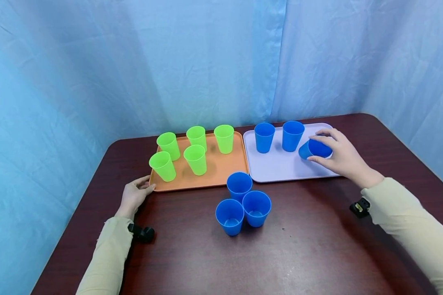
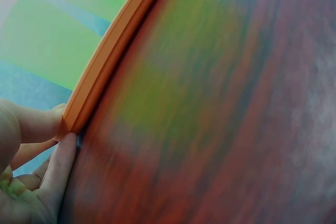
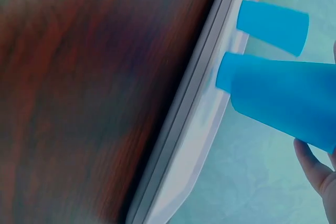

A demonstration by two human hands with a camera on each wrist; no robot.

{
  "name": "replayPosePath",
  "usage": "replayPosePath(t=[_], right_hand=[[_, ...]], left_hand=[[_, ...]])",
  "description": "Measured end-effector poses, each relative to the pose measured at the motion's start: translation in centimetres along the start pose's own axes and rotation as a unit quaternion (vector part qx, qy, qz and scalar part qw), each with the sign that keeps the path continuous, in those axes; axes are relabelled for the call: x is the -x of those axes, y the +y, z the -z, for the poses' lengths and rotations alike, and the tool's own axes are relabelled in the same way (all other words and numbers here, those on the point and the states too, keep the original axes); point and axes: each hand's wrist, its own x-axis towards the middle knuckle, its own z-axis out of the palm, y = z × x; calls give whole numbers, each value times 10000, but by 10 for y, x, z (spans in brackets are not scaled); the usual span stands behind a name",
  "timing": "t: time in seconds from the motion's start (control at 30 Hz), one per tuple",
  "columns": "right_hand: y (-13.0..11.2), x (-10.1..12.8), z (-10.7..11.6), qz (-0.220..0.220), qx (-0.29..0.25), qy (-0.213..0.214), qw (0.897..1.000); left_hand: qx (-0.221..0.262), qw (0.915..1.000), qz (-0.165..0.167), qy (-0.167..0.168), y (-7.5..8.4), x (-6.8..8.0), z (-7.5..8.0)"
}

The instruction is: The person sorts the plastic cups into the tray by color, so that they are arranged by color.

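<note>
My right hand (image 1: 345,157) grips a tilted blue cup (image 1: 319,148) between thumb and fingers, over the right part of the lilac tray (image 1: 280,170). In the right wrist view the held cup (image 3: 283,98) overlaps another blue cup behind it. Two more blue cups, the nearer one (image 1: 293,136) and its neighbour (image 1: 264,138), stand upright along that tray's back. At the front left corner of the orange tray (image 1: 225,168), my left hand (image 1: 134,196) pinches the rim, thumb and finger at the edge in the left wrist view. Several green cups (image 1: 195,160) stand on the orange tray.
Three blue cups stand close together, mouths up, on the dark wooden table (image 1: 192,254) in front of the trays: one at the back (image 1: 239,184), one at left (image 1: 229,217), one at right (image 1: 256,208). The trays lie side by side. A blue curtain (image 1: 206,61) hangs behind.
</note>
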Motion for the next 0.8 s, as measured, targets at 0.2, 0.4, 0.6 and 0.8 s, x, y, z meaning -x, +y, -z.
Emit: replayPosePath(t=[0.2,0.4,0.6,0.8], right_hand=[[12,-6,-1,-364,90,17,9993],[20,-11,0,-693,193,-163,9973],[27,-21,2,-1122,251,-477,9922],[33,-29,2,-1421,337,-713,9867]], left_hand=[[-5,10000,7,9,-2,1,-1],[13,10000,10,2,-2,0,-1],[26,10000,1,23,-2,-1,0],[26,10000,-43,36,-2,-1,-1]])
